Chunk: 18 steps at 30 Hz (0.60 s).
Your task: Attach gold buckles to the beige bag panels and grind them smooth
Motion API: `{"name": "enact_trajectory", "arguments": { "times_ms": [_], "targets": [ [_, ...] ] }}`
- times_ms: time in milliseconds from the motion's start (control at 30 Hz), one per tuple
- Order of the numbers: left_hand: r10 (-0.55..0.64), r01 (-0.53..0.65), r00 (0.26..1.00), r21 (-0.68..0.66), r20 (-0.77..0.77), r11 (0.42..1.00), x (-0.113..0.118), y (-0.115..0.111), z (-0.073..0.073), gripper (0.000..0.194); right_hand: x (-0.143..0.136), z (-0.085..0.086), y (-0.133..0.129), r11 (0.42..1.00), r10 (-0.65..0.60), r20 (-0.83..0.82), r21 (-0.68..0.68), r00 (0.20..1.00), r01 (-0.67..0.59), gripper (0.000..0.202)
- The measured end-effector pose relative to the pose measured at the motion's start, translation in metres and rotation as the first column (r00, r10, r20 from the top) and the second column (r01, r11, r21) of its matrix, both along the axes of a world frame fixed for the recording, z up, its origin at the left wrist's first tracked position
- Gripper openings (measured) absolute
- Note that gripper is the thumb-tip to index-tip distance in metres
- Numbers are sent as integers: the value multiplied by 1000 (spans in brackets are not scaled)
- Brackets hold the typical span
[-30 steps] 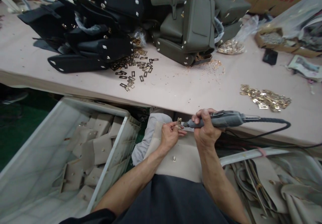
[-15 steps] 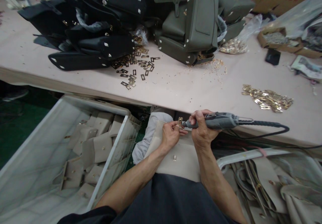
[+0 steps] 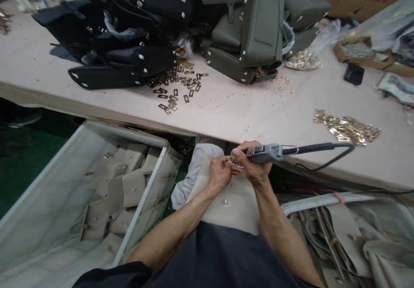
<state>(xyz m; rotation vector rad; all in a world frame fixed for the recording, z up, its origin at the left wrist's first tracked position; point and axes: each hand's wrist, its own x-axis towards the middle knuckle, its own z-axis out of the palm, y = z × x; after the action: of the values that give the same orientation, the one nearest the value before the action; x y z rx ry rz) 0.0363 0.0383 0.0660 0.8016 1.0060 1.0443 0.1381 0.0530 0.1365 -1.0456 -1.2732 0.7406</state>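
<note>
A beige leather piece (image 3: 237,201) with a small metal fitting (image 3: 225,202) lies across my lap. Over its upper part, my left hand (image 3: 221,173) pinches something small at the fingertips; a strap or metal part is there, too small to make out. My right hand (image 3: 254,165) is wrapped round a grey corded power screwdriver (image 3: 267,153), which points left toward the left fingertips. Its tip is hidden by the fingers. The two hands nearly touch.
Black bags (image 3: 126,59) and olive bags (image 3: 258,29) stand on the table (image 3: 226,120), with metal plates (image 3: 349,126) at right. A white crate (image 3: 152,184) of beige pieces is at left. Another crate (image 3: 310,201) with beige bags is at right.
My right hand has moved slightly left, toward my left hand, with the screwdriver. The tool is turned and its cord has shifted left. The small gold plate between the hands is now mostly hidden.
</note>
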Motion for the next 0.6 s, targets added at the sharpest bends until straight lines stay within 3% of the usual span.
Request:
{"name": "enact_trajectory", "arguments": {
  "times_ms": [433,500,600],
  "targets": [
    [92,-93,992,-11,-91,996,2,-3,4,22,-3,3,-4,996,85,161,-44,983,-79,22],
    [88,-89,996,-48,-24,995,3,-5,3,20,-2,8,-4,992,115,101,-56,988,-110,24],
    [67,-63,996,-77,62,995,4,-8,1,20,8,23,-1,988,152,-183,20,971,-151,24]
  ]
}}
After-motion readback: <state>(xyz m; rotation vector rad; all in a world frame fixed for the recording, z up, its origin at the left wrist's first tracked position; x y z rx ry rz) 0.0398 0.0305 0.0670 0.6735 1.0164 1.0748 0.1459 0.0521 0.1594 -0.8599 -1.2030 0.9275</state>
